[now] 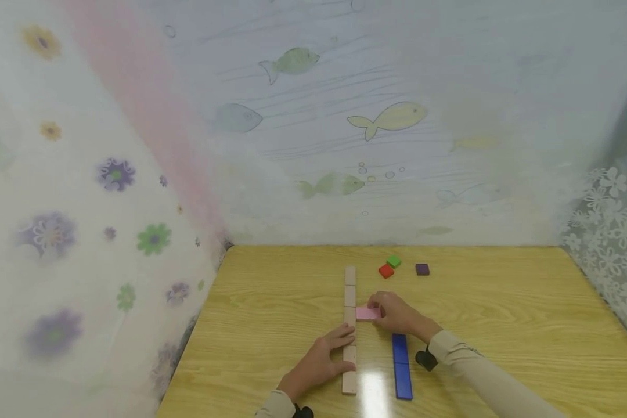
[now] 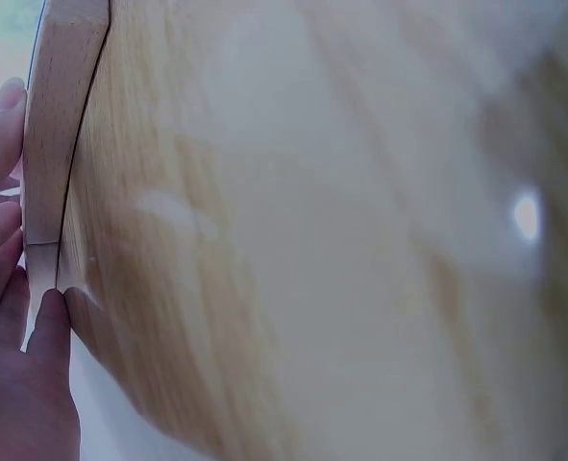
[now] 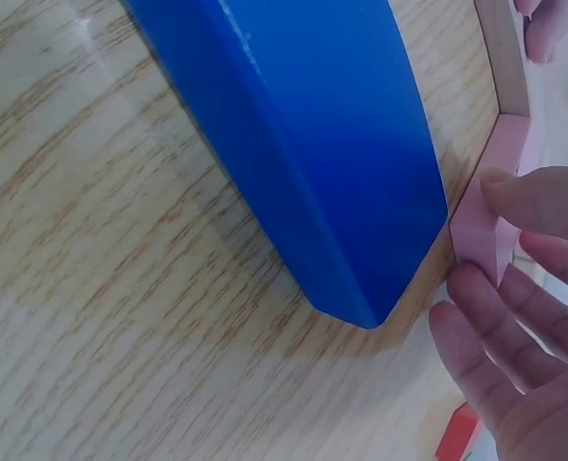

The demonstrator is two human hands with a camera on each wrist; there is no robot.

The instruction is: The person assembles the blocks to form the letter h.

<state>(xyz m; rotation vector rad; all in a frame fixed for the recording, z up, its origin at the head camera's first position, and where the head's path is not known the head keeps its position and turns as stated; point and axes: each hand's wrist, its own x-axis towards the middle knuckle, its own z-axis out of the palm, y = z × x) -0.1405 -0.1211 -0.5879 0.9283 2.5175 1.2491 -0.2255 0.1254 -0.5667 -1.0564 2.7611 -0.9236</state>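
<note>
A straight row of plain wooden blocks (image 1: 349, 295) runs front to back on the table. My left hand (image 1: 316, 361) rests against its left side, fingertips and thumb lying on the nearer blocks. With thumb and fingers, my right hand (image 1: 399, 316) pinches a pink block (image 1: 364, 314) at its right end. That block lies crosswise, its left end against the row's right side. In the right wrist view, the thumb presses the side of the pink block (image 3: 485, 197) and fingertips touch its end. Two blue blocks (image 1: 402, 366) lie end to end below the right hand.
Beyond the hands lie a red block (image 1: 386, 271), a green block (image 1: 393, 261) touching or nearly touching it, and a dark purple block (image 1: 422, 269). The wood-grain table (image 1: 507, 302) meets a fish-patterned wall covering (image 1: 313, 220) at the back and a flowered one at left.
</note>
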